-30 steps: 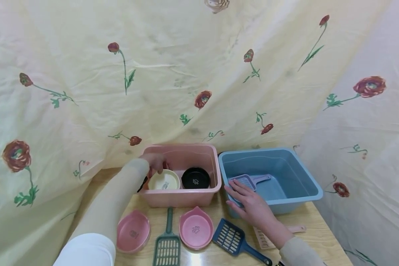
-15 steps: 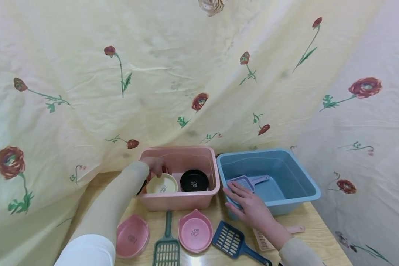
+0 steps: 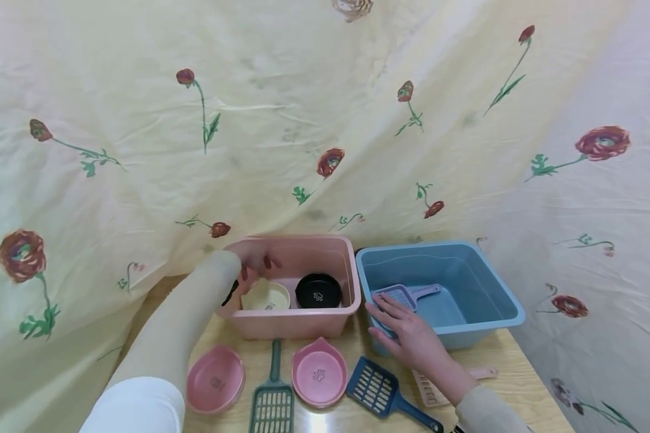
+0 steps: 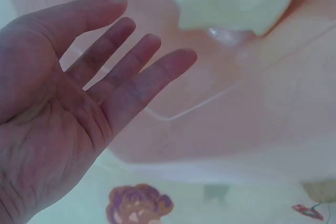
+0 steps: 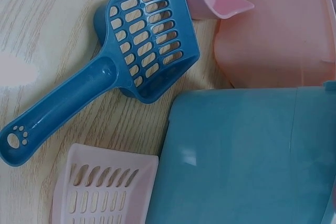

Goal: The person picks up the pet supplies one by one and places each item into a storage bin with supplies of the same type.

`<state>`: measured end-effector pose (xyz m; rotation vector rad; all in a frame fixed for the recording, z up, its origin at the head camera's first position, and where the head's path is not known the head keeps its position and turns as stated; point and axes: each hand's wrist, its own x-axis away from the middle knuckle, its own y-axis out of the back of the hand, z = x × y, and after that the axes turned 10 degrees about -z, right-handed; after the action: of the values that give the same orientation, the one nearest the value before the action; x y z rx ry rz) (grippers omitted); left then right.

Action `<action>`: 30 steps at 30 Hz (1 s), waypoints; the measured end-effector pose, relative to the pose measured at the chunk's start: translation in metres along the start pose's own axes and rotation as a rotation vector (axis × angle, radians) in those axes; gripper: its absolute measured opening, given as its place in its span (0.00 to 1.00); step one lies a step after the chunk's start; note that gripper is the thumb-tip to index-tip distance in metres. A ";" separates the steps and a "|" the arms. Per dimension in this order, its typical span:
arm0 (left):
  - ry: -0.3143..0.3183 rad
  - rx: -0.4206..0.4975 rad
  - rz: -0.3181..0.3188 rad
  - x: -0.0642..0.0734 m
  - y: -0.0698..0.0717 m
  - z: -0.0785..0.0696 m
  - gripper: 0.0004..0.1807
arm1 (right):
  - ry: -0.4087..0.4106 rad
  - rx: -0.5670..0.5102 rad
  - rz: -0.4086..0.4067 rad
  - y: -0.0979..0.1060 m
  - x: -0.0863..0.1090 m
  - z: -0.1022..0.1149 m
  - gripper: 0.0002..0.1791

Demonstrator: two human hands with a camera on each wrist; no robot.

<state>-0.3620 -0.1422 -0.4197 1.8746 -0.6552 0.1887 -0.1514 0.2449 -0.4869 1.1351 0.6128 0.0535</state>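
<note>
In the head view, the left hand (image 3: pixel 256 257) hangs over the left end of the pink tub (image 3: pixel 289 325), right by the cream bowl (image 3: pixel 265 296), a black bowl (image 3: pixel 318 291) next to it. The right hand (image 3: pixel 414 337) covers the blue tub's (image 3: pixel 457 341) near left corner, its grip spread; inside, the lilac scoop (image 3: pixel 411 294) lies lengthwise left to right, handle pointing right, its head partly behind those fingers. On the counter (image 3: pixel 520 385) in front are two pink bowls (image 3: pixel 319 376) and a green scoop (image 3: pixel 272 403).

The left wrist view reveals that grip also spread, fingertips apart from the cream bowl, whose two-pointed edge faces down the view.

The right wrist view shows the pale pink scoop's (image 5: pixel 105 187) slotted head, which the right arm partly blocks from above, and paw-shaped holes in the dark blue scoop's (image 5: pixel 113 66) handle.
</note>
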 end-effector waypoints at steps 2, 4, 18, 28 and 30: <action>-0.025 0.038 0.029 0.002 0.007 -0.001 0.32 | -0.007 -0.001 0.003 0.000 -0.001 0.000 0.33; -0.013 0.088 0.053 0.006 0.014 -0.003 0.32 | -0.012 0.001 0.002 0.000 -0.001 0.000 0.33; -0.081 0.011 0.059 0.083 0.094 -0.036 0.33 | 0.001 0.002 -0.020 -0.005 -0.002 -0.001 0.34; -0.051 -0.009 0.068 0.144 0.112 -0.018 0.36 | -0.014 -0.008 -0.011 -0.004 -0.002 0.002 0.33; -0.039 -0.001 0.074 0.156 0.113 -0.012 0.36 | -0.008 -0.010 -0.017 -0.004 -0.003 0.002 0.33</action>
<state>-0.2886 -0.2149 -0.2569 1.8580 -0.7514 0.2001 -0.1535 0.2408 -0.4883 1.1199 0.6145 0.0376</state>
